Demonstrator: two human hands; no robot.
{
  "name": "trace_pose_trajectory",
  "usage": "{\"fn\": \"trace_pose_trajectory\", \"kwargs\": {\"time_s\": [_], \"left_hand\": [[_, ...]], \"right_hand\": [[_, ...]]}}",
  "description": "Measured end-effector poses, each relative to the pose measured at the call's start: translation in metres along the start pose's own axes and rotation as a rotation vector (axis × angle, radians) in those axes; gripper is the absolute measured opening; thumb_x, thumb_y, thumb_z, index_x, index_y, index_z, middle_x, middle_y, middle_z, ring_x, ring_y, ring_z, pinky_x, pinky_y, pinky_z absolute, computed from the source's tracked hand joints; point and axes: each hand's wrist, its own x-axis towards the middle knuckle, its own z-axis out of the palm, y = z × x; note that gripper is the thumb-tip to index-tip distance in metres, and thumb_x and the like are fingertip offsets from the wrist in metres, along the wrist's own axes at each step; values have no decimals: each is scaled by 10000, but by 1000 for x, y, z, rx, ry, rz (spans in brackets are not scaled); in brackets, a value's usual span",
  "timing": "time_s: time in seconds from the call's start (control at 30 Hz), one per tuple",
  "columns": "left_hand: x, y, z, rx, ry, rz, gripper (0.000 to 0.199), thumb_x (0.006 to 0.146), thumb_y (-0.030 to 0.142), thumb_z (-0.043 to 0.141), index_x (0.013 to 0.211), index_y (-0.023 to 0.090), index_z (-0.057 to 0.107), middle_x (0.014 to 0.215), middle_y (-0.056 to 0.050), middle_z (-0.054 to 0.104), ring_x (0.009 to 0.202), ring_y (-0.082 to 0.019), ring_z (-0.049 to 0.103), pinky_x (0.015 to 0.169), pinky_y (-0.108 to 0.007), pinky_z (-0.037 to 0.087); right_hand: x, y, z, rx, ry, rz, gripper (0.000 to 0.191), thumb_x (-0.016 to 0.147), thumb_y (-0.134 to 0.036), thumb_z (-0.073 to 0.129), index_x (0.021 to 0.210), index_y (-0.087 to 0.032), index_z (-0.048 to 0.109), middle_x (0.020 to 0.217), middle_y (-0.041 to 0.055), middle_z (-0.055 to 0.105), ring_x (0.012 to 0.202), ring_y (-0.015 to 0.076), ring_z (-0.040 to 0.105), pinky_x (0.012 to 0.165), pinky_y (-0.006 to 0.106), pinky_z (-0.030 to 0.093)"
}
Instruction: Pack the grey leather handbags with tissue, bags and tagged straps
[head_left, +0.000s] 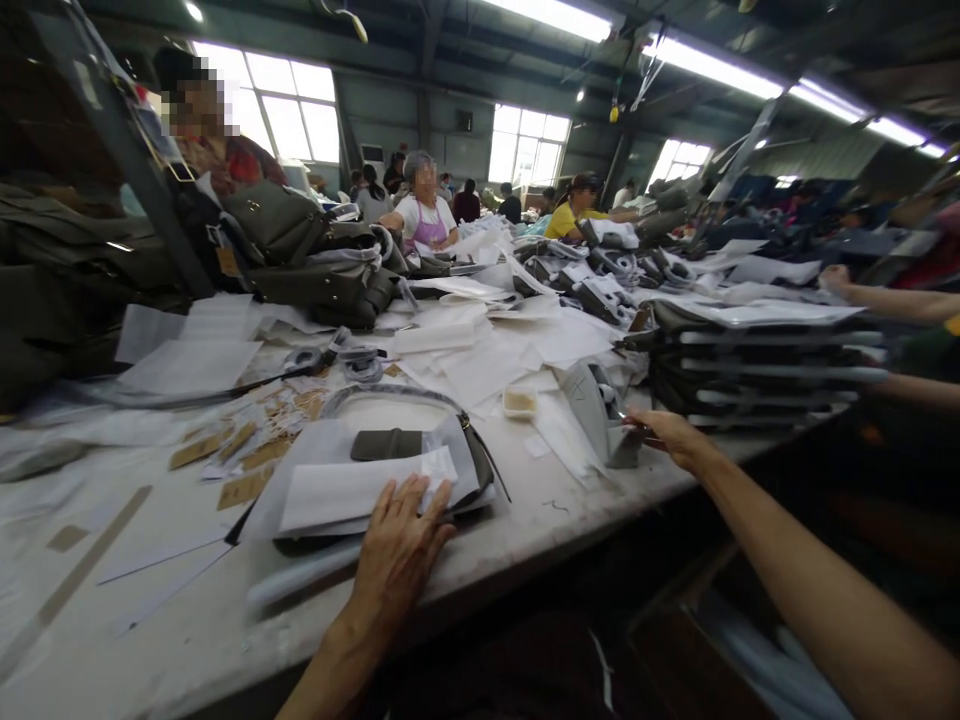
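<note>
My left hand (405, 530) lies with fingers spread on a folded white foam sheet (330, 495). The sheet rests on a dark olive bag (480, 465) lying flat at the table's front edge. A small olive flap-like piece (386, 444) shows above the sheet, with clear plastic at its right end. The bag's wrapped handle (390, 392) curves at the back. My right hand (667, 436) is stretched out to a grey tape dispenser (596, 410), its fingers closed at the cutter end. Whatever is between those fingers is too small to make out.
A stack of wrapped bags (750, 365) stands right of the dispenser. Loose white sheets (487, 350), brown tags (244, 490) and a small tub (519, 403) lie about the table (187, 640). Bags pile up at the left. Co-workers stand across; another person's arms (900, 300) reach in from the right.
</note>
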Motion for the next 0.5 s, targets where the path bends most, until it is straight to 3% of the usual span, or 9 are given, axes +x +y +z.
{"fn": "trace_pose_trajectory", "kwargs": {"time_s": [0.23,0.5], "left_hand": [[2,-1,0,24,27,37,362,936,272,527,1291,240,589,1247,-122,641,1206,-284,573,1064,-500,398],[1,-2,0,22,17,40,379,924,266,550,1300,235,582,1253,-127,635,1204,-292,573,1062,-503,395]], "right_hand": [[-5,-13,-2,179,5,-20,296,508,-387,772,651,-145,681,679,59,694,621,153,598,568,266,431],[-35,-11,-9,362,142,-85,278,509,-399,758,600,-189,599,533,-37,563,510,97,497,526,238,436]]}}
